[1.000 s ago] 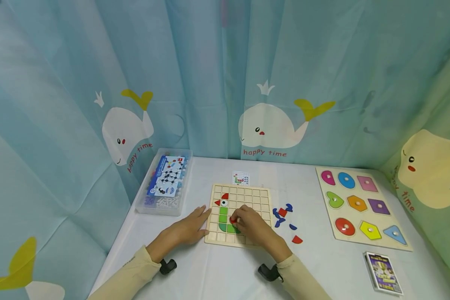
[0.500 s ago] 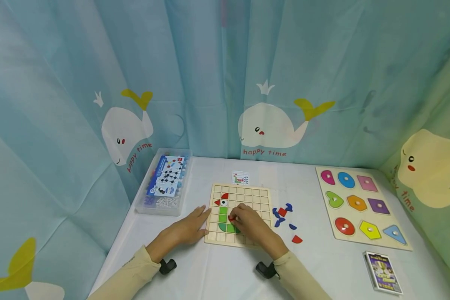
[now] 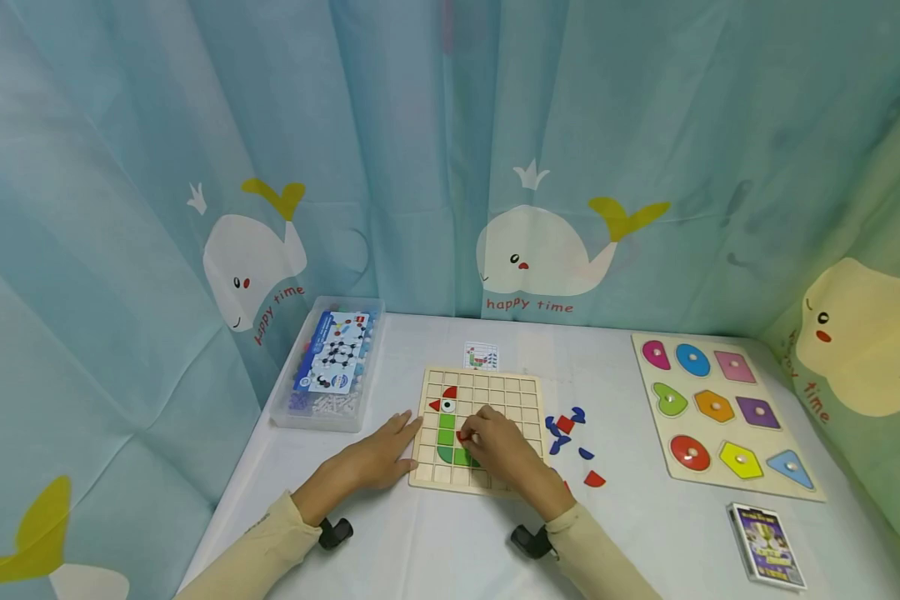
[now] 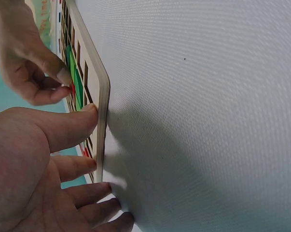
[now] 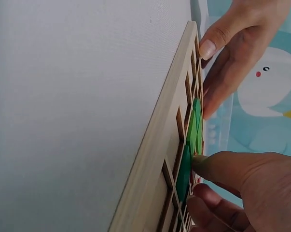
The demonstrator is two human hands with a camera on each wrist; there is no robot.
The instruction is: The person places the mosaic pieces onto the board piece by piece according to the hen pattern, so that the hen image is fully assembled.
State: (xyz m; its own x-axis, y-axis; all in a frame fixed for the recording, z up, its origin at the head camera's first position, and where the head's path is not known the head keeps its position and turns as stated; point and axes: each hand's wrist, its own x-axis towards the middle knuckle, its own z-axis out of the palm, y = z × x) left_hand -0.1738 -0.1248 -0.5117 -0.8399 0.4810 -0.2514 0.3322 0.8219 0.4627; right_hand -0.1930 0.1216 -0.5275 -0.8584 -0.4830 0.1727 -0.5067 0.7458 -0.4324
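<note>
A square wooden grid board (image 3: 512, 397) lies on the white table. On its left part are a red quarter-round (image 3: 450, 392), a small red triangle (image 3: 434, 405), a white eye tile (image 3: 447, 406) and several green tiles (image 3: 446, 437). My left hand (image 3: 378, 456) rests at the board's left edge, its thumb and index fingertip touching the rim in the left wrist view. Over the board's middle, my right hand (image 3: 501, 448) pinches a red piece (image 3: 461, 436) between thumb and fingers, just beside the green tiles. The fingers hide most of that piece's shape.
Loose blue pieces (image 3: 560, 444) and red pieces (image 3: 595, 479) lie right of the board. A pattern card (image 3: 482, 357) is behind it. A clear box (image 3: 328, 367) stands at left; a shape puzzle (image 3: 720, 433) and a card deck (image 3: 768, 546) lie at right.
My right hand has shifted slightly left with the red piece over the board. The left hand has stayed in place at the board's edge.
</note>
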